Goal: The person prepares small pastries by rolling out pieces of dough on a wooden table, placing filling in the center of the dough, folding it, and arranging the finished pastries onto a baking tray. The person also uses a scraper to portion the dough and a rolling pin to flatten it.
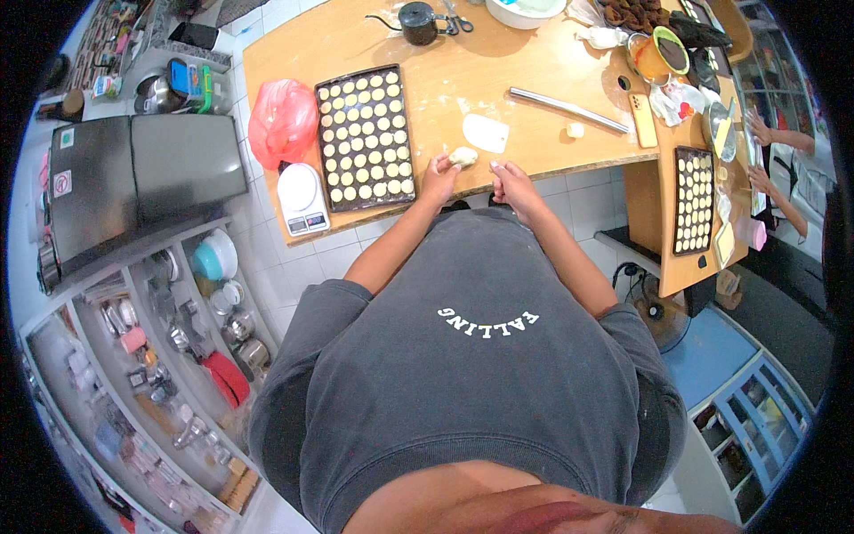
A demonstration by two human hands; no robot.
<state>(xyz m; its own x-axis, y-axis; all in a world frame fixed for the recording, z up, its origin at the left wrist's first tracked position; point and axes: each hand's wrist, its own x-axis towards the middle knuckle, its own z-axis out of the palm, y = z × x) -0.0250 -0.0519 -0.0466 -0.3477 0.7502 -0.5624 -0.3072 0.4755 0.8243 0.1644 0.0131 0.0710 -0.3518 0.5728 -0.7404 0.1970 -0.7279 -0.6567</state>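
At the table's near edge my left hand [439, 182] is closed on a small lump of pale dough [463, 157]. A short way to its right, my right hand [513, 189] is pinched together, with a small pale bit just at the fingertips, too small to name for sure. Just beyond both hands a white dough scraper [486, 133] lies flat on the floured wood. To the left, a dark baking tray [409, 182] carries rows of small round pale dough pieces. Another pale dough lump [575, 130] rests to the right, near a metal rolling rod [569, 109].
A white kitchen scale [302, 198] and a red plastic bag [282, 123] stand left of the tray. A black kettle [418, 23] and scissors [456, 18] lie at the back. A yellow phone [642, 121] is at right, past it a second filled tray [694, 200]. Another person's hands [759, 151] show far right.
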